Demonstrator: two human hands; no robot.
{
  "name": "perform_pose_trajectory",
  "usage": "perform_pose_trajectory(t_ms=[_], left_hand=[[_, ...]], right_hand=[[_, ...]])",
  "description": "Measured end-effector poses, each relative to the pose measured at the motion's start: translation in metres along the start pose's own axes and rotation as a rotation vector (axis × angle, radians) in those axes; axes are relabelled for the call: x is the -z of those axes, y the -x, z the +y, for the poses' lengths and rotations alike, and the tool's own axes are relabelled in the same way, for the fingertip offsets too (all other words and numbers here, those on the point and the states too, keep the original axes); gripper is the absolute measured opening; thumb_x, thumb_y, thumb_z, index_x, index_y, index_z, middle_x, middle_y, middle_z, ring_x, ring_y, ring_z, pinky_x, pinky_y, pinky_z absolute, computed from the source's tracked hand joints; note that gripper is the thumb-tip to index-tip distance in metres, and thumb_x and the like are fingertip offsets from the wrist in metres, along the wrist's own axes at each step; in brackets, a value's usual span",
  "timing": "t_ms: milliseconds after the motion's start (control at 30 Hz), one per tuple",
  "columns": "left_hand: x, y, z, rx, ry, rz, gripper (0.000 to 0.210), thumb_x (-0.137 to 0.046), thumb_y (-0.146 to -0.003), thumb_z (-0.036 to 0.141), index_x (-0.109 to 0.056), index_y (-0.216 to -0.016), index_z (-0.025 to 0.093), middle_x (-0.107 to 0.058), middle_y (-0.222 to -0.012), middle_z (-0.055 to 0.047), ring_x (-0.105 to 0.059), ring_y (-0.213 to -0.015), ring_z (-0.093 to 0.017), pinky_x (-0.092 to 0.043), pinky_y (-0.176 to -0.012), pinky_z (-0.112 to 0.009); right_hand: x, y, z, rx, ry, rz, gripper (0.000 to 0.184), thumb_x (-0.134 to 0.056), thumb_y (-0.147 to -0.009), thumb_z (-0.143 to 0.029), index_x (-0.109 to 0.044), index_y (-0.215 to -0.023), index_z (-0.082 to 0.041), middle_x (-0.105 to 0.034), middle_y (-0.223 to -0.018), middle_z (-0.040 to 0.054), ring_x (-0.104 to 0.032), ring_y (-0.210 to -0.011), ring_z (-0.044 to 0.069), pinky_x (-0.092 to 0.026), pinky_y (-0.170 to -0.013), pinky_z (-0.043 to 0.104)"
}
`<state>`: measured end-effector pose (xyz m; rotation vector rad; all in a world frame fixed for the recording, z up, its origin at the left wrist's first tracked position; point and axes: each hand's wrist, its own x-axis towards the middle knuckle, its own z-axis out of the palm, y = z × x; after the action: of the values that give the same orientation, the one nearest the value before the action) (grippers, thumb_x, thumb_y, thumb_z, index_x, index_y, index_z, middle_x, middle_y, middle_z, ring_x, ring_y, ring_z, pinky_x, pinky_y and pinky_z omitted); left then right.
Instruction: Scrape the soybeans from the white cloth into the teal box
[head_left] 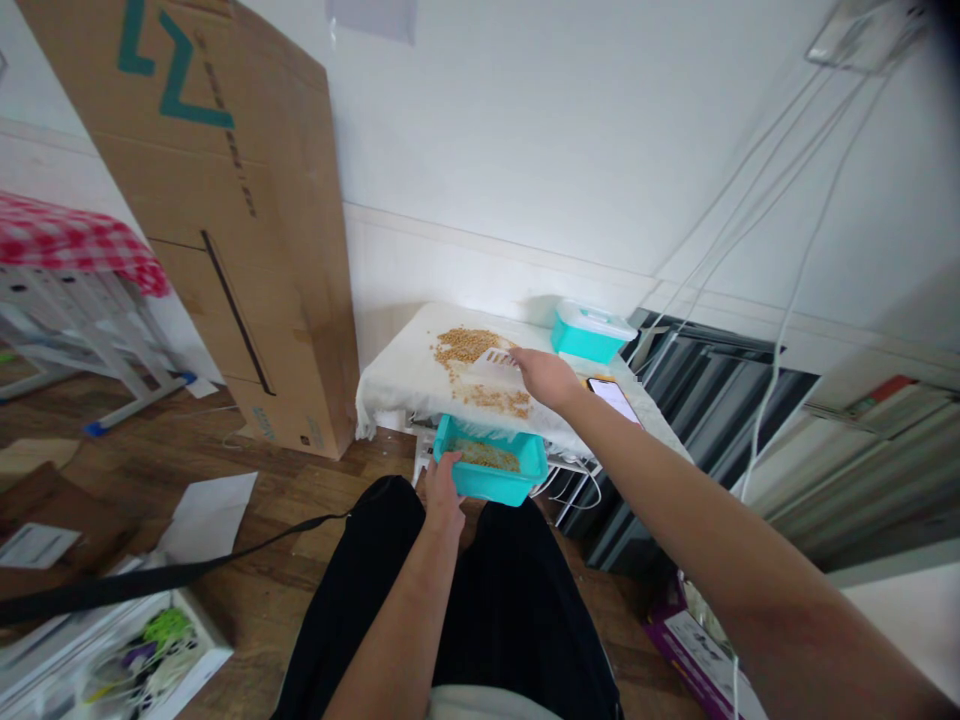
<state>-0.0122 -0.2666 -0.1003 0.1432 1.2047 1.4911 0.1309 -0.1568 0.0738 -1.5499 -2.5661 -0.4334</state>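
Note:
My left hand grips the near left wall of a teal plastic bin, held just below the front edge of a cloth-covered table. A layer of small yellowish grains lies in the bin. My right hand is closed on a white slotted plastic piece over the white cloth; its exact kind is unclear. Behind and left of that piece spreads a heap of golden-brown kernels. More kernels are scattered between the piece and the table's front edge.
A lidded teal box stands at the table's back right, with a lit phone nearer me. A tall cardboard box leans left. White cables hang at right before stacked grey panels. An open white box sits lower left.

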Motion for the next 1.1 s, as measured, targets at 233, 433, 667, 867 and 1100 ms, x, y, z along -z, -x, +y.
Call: perform_pose_trajectory(t_ms=[233,433,667,867,1100], left_hand=[[0.001,-0.004,-0.004,-0.018,0.001,-0.001,0.038,-0.067,-0.069,0.038,-0.064,-0.104,0.026,-0.066,-0.101,-0.004,-0.064,-0.09,-0.022,-0.051,-0.069,-0.031],[0.002,-0.004,-0.004,-0.015,-0.004,-0.009,0.04,-0.067,-0.068,0.038,-0.063,-0.107,0.026,-0.067,-0.1,-0.003,-0.064,-0.085,-0.02,-0.05,-0.066,-0.03],[0.001,-0.005,-0.002,-0.005,-0.006,0.014,0.038,-0.067,-0.068,0.037,-0.064,-0.104,0.027,-0.066,-0.1,-0.003,-0.064,-0.087,-0.021,-0.051,-0.065,-0.03],[0.001,0.002,0.003,-0.016,-0.001,-0.006,0.039,-0.068,-0.069,0.036,-0.065,-0.106,0.026,-0.067,-0.098,-0.004,-0.065,-0.085,-0.022,-0.051,-0.064,-0.03],[-0.002,0.01,0.006,0.005,0.021,-0.008,0.04,-0.067,-0.068,0.034,-0.065,-0.106,0.024,-0.067,-0.086,-0.003,-0.065,-0.076,-0.02,-0.05,-0.062,-0.029]], right_hand=[[0.022,0.005,0.0,-0.341,0.111,-0.086,0.037,-0.043,-0.093,-0.017,-0.06,-0.124,-0.011,-0.069,-0.109,0.0227,-0.068,-0.101,0.028,-0.05,-0.089,0.036],[0.019,-0.015,0.001,-0.367,0.13,-0.197,0.037,-0.053,-0.089,-0.023,-0.067,-0.12,-0.01,-0.071,-0.106,0.023,-0.068,-0.103,0.028,-0.051,-0.09,0.034],[0.02,-0.025,-0.015,-0.337,0.123,-0.218,0.034,-0.051,-0.086,-0.016,-0.071,-0.114,-0.011,-0.07,-0.111,0.0223,-0.067,-0.104,0.028,-0.052,-0.086,0.033],[0.028,-0.019,-0.037,-0.282,0.088,-0.202,0.035,-0.047,-0.087,-0.012,-0.071,-0.113,-0.01,-0.069,-0.114,0.0219,-0.068,-0.103,0.027,-0.052,-0.087,0.033],[0.032,-0.015,-0.049,-0.282,0.086,-0.186,0.036,-0.047,-0.086,-0.013,-0.071,-0.113,-0.01,-0.07,-0.111,0.021,-0.067,-0.104,0.027,-0.053,-0.084,0.03]])
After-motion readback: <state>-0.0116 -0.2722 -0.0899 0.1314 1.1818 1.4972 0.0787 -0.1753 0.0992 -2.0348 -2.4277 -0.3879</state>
